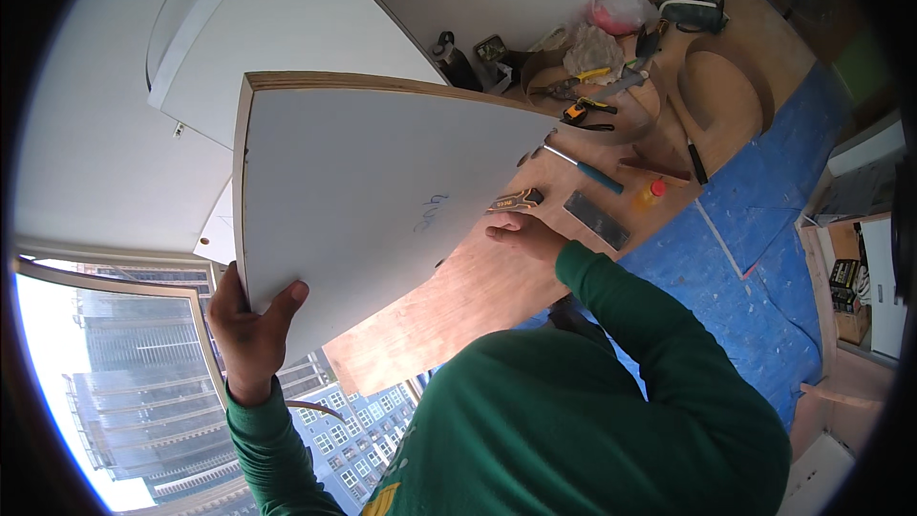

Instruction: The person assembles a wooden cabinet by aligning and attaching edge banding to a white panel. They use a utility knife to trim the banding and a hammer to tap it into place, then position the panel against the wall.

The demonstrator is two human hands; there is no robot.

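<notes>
A white-faced wooden panel (pixel 353 172) with a bare wood edge is tilted up over the workbench (pixel 411 330). My left hand (pixel 250 330) grips its lower left corner, thumb on the white face and fingers behind the side edge. Pen marks show on that face. Close to the panel's lower right edge is my right hand (pixel 523 232), its fingers curled; what they hold, if anything, is hidden. A black and orange utility knife (pixel 518 200) lies just beyond these fingers, partly covered by the panel.
On the bench lie a hammer (pixel 585 168), a dark flat block (pixel 596 219), a red-capped bottle (pixel 653 192), a tape measure (pixel 576 113) and coiled edge banding (pixel 726 81). Blue sheeting (pixel 755 229) covers the floor at right. A window (pixel 124 373) stands at left.
</notes>
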